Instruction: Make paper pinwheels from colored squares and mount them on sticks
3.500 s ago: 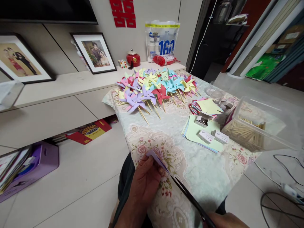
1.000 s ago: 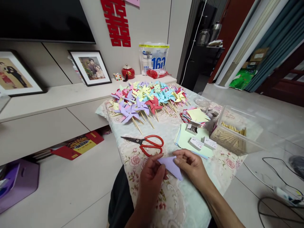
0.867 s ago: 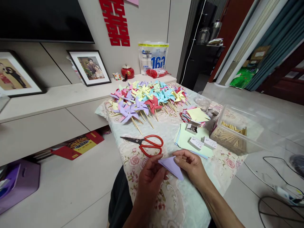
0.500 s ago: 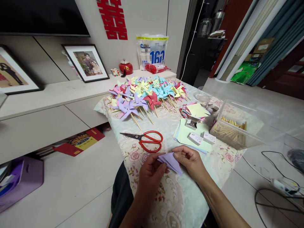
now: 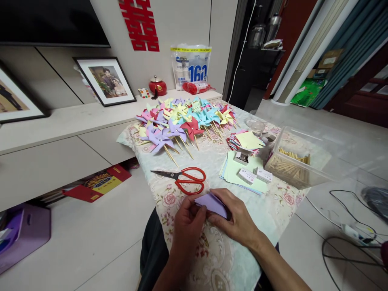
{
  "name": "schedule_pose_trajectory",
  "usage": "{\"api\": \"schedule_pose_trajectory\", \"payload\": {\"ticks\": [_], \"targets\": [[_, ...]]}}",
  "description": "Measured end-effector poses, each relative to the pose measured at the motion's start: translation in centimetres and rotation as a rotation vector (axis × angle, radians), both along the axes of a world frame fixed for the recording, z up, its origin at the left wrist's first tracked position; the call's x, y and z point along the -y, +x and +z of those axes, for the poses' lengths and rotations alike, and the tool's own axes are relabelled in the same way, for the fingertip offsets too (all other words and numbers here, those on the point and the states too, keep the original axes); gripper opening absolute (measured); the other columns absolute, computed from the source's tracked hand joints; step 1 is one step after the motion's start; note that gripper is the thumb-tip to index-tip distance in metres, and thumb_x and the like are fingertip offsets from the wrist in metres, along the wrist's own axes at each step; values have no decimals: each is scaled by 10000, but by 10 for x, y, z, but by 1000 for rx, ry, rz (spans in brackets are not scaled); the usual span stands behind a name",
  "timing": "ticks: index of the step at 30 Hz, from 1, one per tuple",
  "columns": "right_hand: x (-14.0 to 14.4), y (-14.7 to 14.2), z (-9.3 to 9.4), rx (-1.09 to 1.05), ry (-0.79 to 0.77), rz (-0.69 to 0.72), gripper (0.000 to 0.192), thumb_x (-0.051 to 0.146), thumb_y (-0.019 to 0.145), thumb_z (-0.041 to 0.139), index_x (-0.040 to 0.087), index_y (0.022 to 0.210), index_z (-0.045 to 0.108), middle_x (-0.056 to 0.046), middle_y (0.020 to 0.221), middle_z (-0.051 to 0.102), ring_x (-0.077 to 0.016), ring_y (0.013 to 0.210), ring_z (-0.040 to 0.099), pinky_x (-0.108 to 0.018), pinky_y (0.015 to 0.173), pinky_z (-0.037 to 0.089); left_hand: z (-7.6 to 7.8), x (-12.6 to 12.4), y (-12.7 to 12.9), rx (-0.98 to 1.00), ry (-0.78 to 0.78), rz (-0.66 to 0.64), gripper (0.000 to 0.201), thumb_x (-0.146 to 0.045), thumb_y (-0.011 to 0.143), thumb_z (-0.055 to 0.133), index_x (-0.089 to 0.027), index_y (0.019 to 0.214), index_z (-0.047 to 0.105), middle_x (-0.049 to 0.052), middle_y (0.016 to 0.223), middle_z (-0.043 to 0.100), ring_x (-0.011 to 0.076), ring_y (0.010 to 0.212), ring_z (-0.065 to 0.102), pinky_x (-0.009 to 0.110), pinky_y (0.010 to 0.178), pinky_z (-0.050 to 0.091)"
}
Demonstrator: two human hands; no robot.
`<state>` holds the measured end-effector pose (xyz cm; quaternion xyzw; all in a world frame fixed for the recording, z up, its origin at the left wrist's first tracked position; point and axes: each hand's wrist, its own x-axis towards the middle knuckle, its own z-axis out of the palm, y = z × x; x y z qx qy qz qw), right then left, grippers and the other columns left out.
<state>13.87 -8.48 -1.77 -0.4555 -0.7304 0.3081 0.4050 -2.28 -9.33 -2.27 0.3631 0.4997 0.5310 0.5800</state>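
Note:
A folded piece of purple paper (image 5: 211,203) is between my hands above the near part of the table. My left hand (image 5: 189,218) pinches its left corner between thumb and fingers. Curled around the right side and edges of the paper is my right hand (image 5: 235,214), its thumb below and fingers along the top. Red-handled scissors (image 5: 189,180) lie just beyond my hands, blades pointing left. To the right rests a stack of pale green paper sheets (image 5: 233,171), bearing small white boxes (image 5: 247,176) and an opened box of metal pins (image 5: 242,158).
Many-coloured paper pinwheels (image 5: 190,127) on sticks cover the far table. Cut paper squares (image 5: 250,140) lie near a clear plastic bin (image 5: 280,161) holding wooden sticks (image 5: 294,167). A flowered tablecloth (image 5: 169,198) covers the table. Beyond stands a white cabinet (image 5: 75,121).
My right hand has shifted from pinching the paper's top edge to wrapping around its right side. The paper has turned slightly, and its right point is now covered by my hand.

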Motion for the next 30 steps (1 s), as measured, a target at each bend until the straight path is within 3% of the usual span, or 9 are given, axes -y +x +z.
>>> {"api": "schedule_pose_trajectory", "payload": {"ticks": [5, 8, 12, 16, 20, 23, 26, 30], "targets": [[0, 2, 2, -82, -57, -36, 349, 359, 917, 649, 241, 1244, 671, -90, 1145, 710, -259, 1036, 655, -359, 895, 507, -8, -1, 2, -30, 50, 0, 257, -280, 771, 724, -188, 1005, 673, 15, 855, 701, 144, 707, 634, 259, 671, 534], [2, 4, 1, -167, -152, -99, 278, 365, 936, 620, 238, 1163, 717, -67, 1096, 741, -243, 973, 676, -337, 863, 509, -4, 0, 3, -73, 37, -2, 195, -308, 796, 706, -196, 954, 680, 8, 852, 675, 128, 649, 616, 251, 621, 530], [3, 7, -5, -337, -312, -197, 309, 427, 872, 690, 221, 1095, 747, -50, 985, 767, -243, 866, 682, -330, 770, 521, 5, 2, 2, -77, 18, 1, 170, -359, 819, 685, -191, 811, 662, -1, 815, 628, 122, 629, 574, 242, 575, 510], [2, 8, -7, -462, -400, -224, 349, 454, 821, 740, 211, 1070, 758, -51, 984, 765, -244, 862, 671, -334, 759, 518, 12, 1, 1, -131, 56, -19, 200, -386, 837, 668, -189, 804, 679, 25, 859, 645, 147, 702, 560, 250, 614, 486], [0, 9, -5, -493, -385, -236, 324, 465, 812, 740, 203, 1000, 763, -41, 915, 754, -234, 822, 652, -329, 742, 511, 18, 4, 1, -293, 152, 0, 222, -370, 901, 579, -204, 811, 697, 68, 997, 680, 224, 925, 614, 329, 811, 492], [0, 8, -5, -503, -372, -240, 273, 435, 806, 742, 202, 946, 755, -24, 844, 734, -209, 757, 632, -305, 693, 497, 18, 12, 3, -476, 310, 20, 239, -325, 928, 497, -214, 847, 693, 96, 1096, 649, 274, 1078, 592, 414, 931, 458], [-1, 7, -5, -536, -386, -233, 252, 393, 779, 754, 208, 950, 744, -10, 809, 722, -186, 687, 615, -280, 622, 479, 14, 20, 10, -694, 473, 12, 127, -310, 839, 598, -211, 897, 653, 126, 1138, 605, 316, 1122, 567, 477, 941, 454], [-2, 6, -4, -559, -388, -217, 230, 360, 763, 762, 204, 930, 739, -12, 796, 721, -170, 659, 609, -264, 594, 473, 13, 23, 20, -920, 553, -1, 220, -254, 728, 707, -214, 898, 572, 149, 1157, 568, 353, 1137, 556, 538, 930, 451]]}}
